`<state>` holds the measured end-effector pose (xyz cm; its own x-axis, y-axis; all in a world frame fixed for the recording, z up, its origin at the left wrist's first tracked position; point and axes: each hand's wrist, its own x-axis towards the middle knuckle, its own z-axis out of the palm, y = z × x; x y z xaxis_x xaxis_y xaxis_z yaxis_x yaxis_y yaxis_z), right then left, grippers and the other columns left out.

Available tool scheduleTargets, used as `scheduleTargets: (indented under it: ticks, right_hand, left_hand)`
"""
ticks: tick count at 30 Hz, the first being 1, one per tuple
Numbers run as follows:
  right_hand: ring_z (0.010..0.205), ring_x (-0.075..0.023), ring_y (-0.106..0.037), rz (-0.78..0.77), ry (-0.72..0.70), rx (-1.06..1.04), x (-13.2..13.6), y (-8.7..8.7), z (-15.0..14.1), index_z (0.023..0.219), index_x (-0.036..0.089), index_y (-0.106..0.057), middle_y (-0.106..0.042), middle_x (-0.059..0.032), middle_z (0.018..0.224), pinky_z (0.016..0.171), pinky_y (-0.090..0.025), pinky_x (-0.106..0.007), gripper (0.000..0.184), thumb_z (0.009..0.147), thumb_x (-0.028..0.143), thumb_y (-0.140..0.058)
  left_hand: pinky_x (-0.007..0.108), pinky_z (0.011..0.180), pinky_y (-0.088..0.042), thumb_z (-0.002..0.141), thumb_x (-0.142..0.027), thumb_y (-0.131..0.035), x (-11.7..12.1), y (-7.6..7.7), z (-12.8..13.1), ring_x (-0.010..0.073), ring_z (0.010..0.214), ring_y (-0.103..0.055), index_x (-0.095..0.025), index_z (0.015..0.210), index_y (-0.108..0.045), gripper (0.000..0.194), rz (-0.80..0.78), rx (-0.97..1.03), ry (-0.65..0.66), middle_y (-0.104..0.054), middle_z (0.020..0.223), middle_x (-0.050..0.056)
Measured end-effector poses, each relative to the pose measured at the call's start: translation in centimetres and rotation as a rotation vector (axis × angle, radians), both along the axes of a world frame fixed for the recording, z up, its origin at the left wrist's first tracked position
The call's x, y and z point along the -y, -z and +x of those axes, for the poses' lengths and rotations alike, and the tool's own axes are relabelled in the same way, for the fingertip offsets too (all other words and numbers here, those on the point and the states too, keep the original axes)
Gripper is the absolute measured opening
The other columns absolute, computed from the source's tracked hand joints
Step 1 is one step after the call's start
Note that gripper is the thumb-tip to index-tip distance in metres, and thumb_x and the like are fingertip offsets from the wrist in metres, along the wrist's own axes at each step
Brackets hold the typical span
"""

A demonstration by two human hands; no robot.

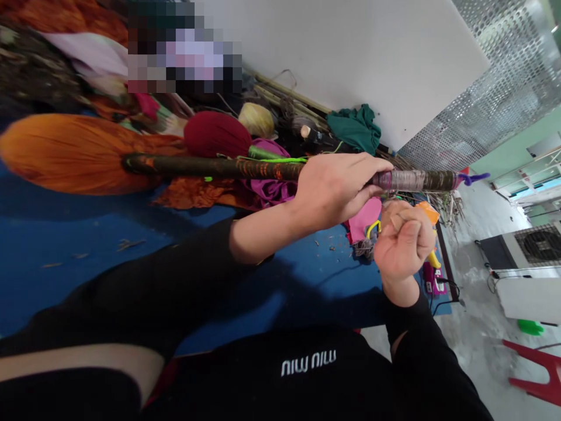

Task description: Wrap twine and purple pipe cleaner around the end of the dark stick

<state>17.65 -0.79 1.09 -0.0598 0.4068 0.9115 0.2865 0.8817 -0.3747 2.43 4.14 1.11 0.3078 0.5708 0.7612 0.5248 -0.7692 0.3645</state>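
Observation:
A long dark stick (184,165) lies across the view, with a bulging orange cloth bundle (65,153) at its left end. My left hand (333,184) is closed around the stick, right of its middle. Just beyond those fingers, a pale, shiny thread wrapping (407,180) covers the stick, and a purple cord (475,178) pokes out of the right end. Below that wrapped part my right hand (405,240) is clenched in a fist, apart from the stick. Whatever the fist may hold is hidden.
On the blue table (272,298) lie a dark red bundle (217,134), green cloth (356,127), pink pieces (364,219) and a power strip (433,280). A white board (350,64) stands behind. A red stool (532,368) is on the floor at right.

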Motion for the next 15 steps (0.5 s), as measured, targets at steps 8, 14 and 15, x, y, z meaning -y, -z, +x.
scheduleTargets:
  ticks: [8,14,15]
  right_hand:
    - [0.056,-0.0161,-0.051,0.105,0.15,0.219,2.4,0.2,-0.4,0.089,0.027,-0.058,-0.059,0.0028,0.066,0.061,-0.042,-0.038,0.024,0.11,0.021,-0.046]
    - [0.058,-0.0152,-0.052,0.147,0.141,0.311,2.1,-0.6,-0.8,0.091,0.025,-0.058,-0.063,0.0025,0.069,0.063,-0.043,-0.037,0.025,0.112,0.022,-0.046]
    - [0.058,-0.015,-0.053,0.157,0.128,0.324,2.0,-0.9,-0.6,0.09,0.026,-0.058,-0.062,0.0027,0.069,0.063,-0.045,-0.037,0.027,0.113,0.023,-0.045]
  left_hand:
    - [0.033,0.08,-0.055,0.113,-0.041,-0.048,0.0,0.6,0.2,0.0223,0.098,-0.08,-0.024,0.132,-0.076,0.038,0.071,-0.018,-0.012,-0.085,0.112,0.007]
    - [0.033,0.078,-0.055,0.107,-0.039,-0.058,-0.5,0.9,0.5,0.0231,0.097,-0.08,-0.026,0.13,-0.078,0.033,0.018,-0.029,-0.027,-0.086,0.112,0.005]
    - [0.033,0.078,-0.055,0.106,-0.038,-0.058,-0.6,0.8,0.5,0.0232,0.098,-0.08,-0.026,0.13,-0.078,0.033,0.012,-0.03,-0.029,-0.086,0.113,0.005]
